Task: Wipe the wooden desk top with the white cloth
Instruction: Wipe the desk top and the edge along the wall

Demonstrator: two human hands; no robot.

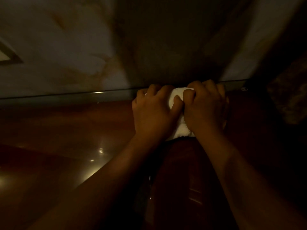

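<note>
The scene is dim. A glossy reddish-brown wooden desk top [69, 130] fills the lower half of the head view. At its far edge, right of centre, a bunched white cloth [177, 97] lies pressed on the wood. My left hand [152, 112] grips the cloth's left side with curled fingers. My right hand [205, 107] grips its right side, knuckles up. Both hands touch each other over the cloth, which shows only between them and below at the wrists.
A metal strip [66, 95] runs along the desk's back edge, under a pale marbled wall [58, 47]. A framed corner [8, 57] shows at the far left. A dark patterned surface [289, 97] stands at the right.
</note>
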